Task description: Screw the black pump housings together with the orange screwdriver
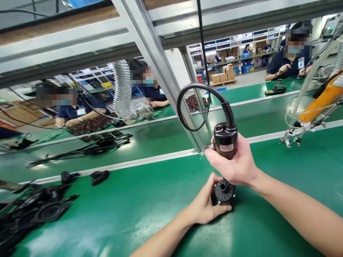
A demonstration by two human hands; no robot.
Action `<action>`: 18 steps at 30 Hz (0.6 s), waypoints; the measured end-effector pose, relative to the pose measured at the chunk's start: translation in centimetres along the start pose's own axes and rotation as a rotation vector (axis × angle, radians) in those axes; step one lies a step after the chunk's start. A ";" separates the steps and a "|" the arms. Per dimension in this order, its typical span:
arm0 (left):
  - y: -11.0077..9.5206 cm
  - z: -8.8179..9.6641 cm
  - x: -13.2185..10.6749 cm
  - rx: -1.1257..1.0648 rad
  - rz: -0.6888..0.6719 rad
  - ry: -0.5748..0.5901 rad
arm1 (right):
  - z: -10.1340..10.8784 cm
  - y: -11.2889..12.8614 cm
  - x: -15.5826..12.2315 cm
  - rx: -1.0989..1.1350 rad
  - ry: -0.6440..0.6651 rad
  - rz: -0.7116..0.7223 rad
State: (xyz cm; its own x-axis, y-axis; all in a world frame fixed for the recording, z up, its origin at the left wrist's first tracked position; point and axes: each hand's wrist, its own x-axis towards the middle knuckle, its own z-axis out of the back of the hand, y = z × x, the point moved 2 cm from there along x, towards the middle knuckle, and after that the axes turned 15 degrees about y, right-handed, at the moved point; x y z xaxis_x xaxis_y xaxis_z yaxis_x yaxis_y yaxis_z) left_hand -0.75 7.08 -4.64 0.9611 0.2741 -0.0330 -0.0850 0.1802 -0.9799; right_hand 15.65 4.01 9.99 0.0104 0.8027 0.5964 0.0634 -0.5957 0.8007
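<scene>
My right hand is wrapped round a black electric screwdriver, held upright with its cable looping up from the top. The tool's lower end is hidden behind my hand and wrist. Just below, my left hand grips a round black pump housing with a short central spout and small screws around its rim. Fingers and thumb clasp it from the left, close to the green work surface. Whether the bit touches a screw I cannot tell.
Several black moulded parts are heaped at the left. Black cables lie on the strip beyond. A metal post rises behind the screwdriver, and an orange tool on a stand is at the right. People sit across the bench.
</scene>
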 end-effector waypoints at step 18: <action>-1.3 -0.3 0.7 0.051 -0.026 0.024 | -1.5 4.8 -0.4 0.037 0.089 0.072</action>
State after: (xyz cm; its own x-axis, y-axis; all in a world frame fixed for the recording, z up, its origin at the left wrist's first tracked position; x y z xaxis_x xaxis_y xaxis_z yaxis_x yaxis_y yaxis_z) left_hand 0.09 6.73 -3.43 0.9692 0.2458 -0.0129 -0.0727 0.2355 -0.9691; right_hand 14.41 0.78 13.69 -0.0721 0.7508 0.6566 0.1029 -0.6492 0.7537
